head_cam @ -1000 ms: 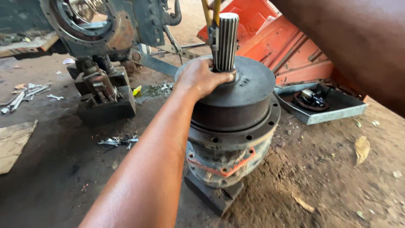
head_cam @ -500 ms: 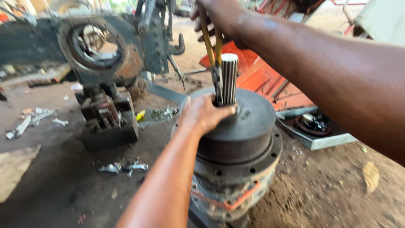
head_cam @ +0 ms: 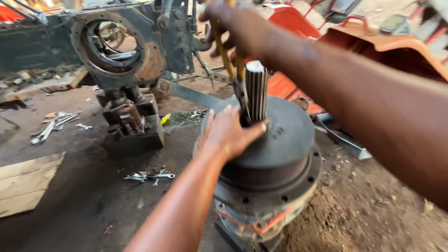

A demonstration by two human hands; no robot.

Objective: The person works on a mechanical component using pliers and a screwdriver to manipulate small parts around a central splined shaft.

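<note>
Pliers on the splined shaft, frame centre

Left hand (head_cam: 228, 133) flat on the gear housing (head_cam: 280, 154) beside the upright splined shaft (head_cam: 255, 91); right hand (head_cam: 235, 25) above, clamped on yellow-handled pliers (head_cam: 228, 58) pointing straight down alongside it.

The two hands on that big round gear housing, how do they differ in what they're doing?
The left hand lies flat and open on the dark gear housing, thumb against the base of the splined shaft. The right hand is raised above the shaft, closed around yellow-handled pliers that point down beside it. The left comes from below, the right from the right. Both are bare and work around the same shaft.
</note>
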